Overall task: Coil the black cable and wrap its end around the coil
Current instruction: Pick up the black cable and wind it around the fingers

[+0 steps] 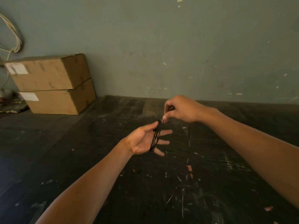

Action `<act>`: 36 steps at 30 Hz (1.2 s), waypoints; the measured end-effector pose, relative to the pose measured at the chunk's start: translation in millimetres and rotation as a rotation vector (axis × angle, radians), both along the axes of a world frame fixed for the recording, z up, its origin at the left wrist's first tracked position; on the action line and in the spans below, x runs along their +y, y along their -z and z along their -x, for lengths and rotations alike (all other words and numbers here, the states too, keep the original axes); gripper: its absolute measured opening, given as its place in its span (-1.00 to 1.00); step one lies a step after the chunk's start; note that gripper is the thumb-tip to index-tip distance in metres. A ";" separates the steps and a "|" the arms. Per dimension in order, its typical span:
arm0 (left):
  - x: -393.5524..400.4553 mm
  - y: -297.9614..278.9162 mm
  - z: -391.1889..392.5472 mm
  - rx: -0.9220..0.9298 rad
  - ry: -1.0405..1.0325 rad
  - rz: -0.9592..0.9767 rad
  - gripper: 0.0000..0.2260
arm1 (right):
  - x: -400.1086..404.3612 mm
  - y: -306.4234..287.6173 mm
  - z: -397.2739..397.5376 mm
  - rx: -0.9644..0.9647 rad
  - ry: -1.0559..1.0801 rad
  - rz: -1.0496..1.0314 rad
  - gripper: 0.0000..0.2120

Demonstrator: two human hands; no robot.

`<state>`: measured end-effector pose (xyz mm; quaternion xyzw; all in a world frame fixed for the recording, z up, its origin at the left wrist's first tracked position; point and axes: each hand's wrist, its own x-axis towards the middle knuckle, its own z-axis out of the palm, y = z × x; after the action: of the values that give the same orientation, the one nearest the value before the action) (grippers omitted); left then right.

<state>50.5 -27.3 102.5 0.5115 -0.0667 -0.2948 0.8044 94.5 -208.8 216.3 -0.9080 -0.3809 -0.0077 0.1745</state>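
A thin black cable (155, 137) is looped several times around the spread fingers of my left hand (145, 139), which is held palm up above the dark table. My right hand (179, 110) is just above and to the right of it, thumb and forefinger pinching the cable at the top of the loops. From my right hand a loose length of the cable (188, 143) hangs down toward the table. Where the cable ends I cannot make out against the dark surface.
The dark, scratched table (113, 159) carries small bits of debris. Two stacked cardboard boxes (53, 84) stand at the back left against the grey wall (178, 46). Pale wires (16, 38) hang on the wall at far left.
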 end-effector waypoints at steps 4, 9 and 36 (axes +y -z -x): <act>5.4 -2.5 5.4 -0.007 0.104 0.001 -0.62 | 2.8 -2.8 -12.5 -0.045 0.018 -0.105 -0.84; 14.3 -14.6 12.2 -0.039 0.197 0.026 -0.59 | 1.1 -16.1 -33.3 -0.119 0.048 -0.238 -0.78; 27.1 -65.5 -12.6 -0.242 -0.054 0.294 -0.58 | 39.4 101.9 44.3 0.595 -0.147 -0.344 -0.69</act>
<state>63.2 -0.2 168.1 0.4218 -0.1915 -0.1966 0.8642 50.2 -169.4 114.3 -0.7978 -0.3708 0.2059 0.4286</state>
